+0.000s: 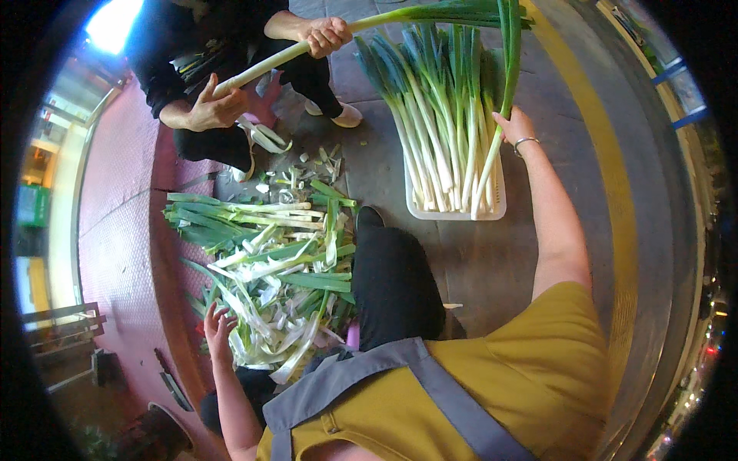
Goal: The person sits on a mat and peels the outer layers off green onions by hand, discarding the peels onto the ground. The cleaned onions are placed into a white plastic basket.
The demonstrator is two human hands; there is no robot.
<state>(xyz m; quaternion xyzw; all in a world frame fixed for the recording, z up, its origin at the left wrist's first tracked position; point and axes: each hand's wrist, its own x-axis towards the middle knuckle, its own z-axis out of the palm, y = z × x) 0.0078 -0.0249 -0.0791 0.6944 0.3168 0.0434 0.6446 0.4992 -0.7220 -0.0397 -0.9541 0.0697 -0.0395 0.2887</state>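
Observation:
My right hand [514,125] grips a long leek [490,158] by its stalk, over the right side of a white plastic tub [455,215]. Peeled leeks [438,127] lie side by side in the tub, green tops away from me. Raised with fingers apart, my left hand [219,325] is empty, beside a heap of stripped leek leaves [277,311]. Several leeks with green leaves [253,214] lie at the heap's far end. Across from me, a co-worker's two hands [326,36] hold another long leek [271,69] slantwise.
Leek scraps [311,170] litter the paved floor near the co-worker's shoes [347,115]. A pink raised ledge [124,190] runs along the left, with a knife-like tool [173,385] on it. A yellow line [611,196] marks the ground on the right. My bent leg [392,282] stands between tub and heap.

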